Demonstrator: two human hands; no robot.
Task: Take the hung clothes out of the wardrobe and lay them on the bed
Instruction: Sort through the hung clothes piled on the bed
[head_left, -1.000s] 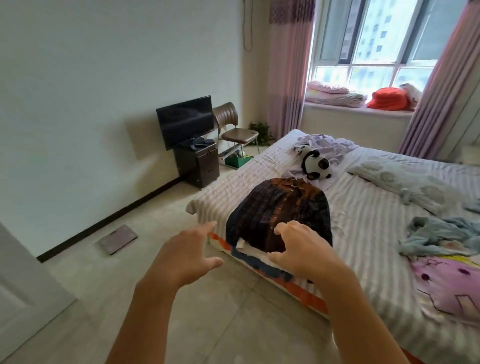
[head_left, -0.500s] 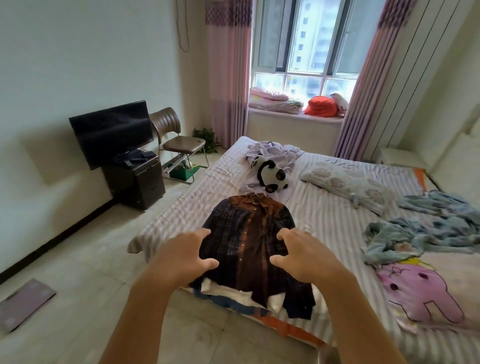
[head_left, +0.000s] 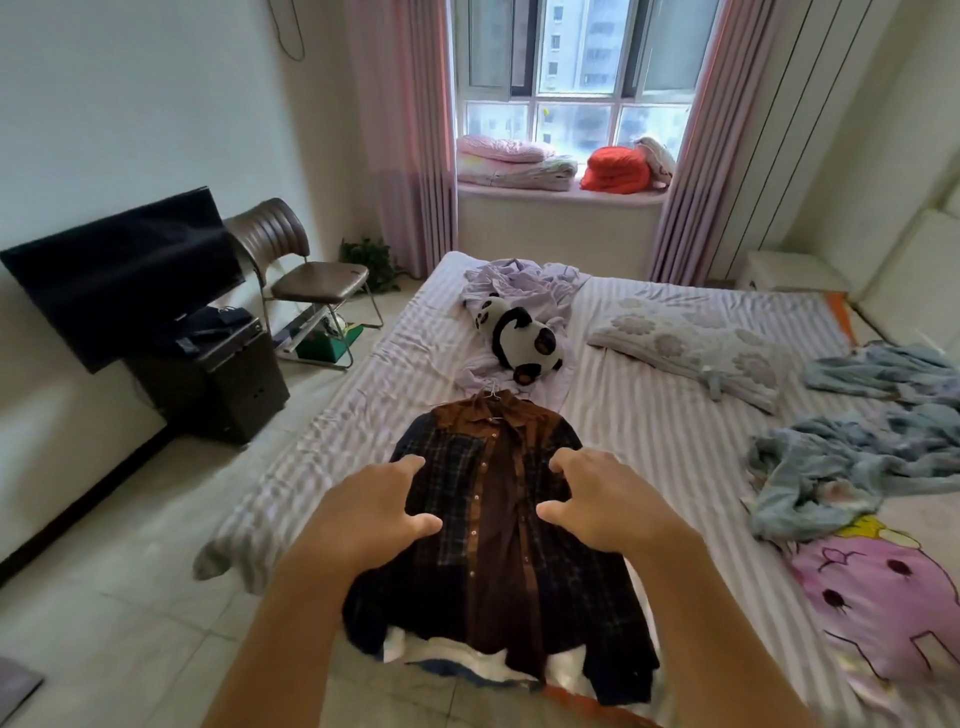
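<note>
1. Since the earlier frame the view has swung right and closer, so the shirt (head_left: 498, 525) now lies lengthwise at the centre, and both hands have reached further over it.
2. Left hand (head_left: 374, 512) hovers at the shirt's 9 o'clock side, fingers loosely spread, thumb out, holding nothing.
3. Right hand (head_left: 605, 501) hovers at its 3 o'clock side, fingers curved and apart, gripping nothing; whether either hand touches the cloth I cannot tell.
4. The shirt, dark plaid with a brown front, lies flat on the bed (head_left: 675, 447), on a hanger (head_left: 491, 391) whose hook shows at 12 o'clock, over white and blue clothes (head_left: 457, 660) at the bed's near edge.
5. A panda toy (head_left: 522, 340) lies just beyond at 12 o'clock.
6. Blue cloth (head_left: 831, 467) lies crumpled at 3 o'clock.
</note>
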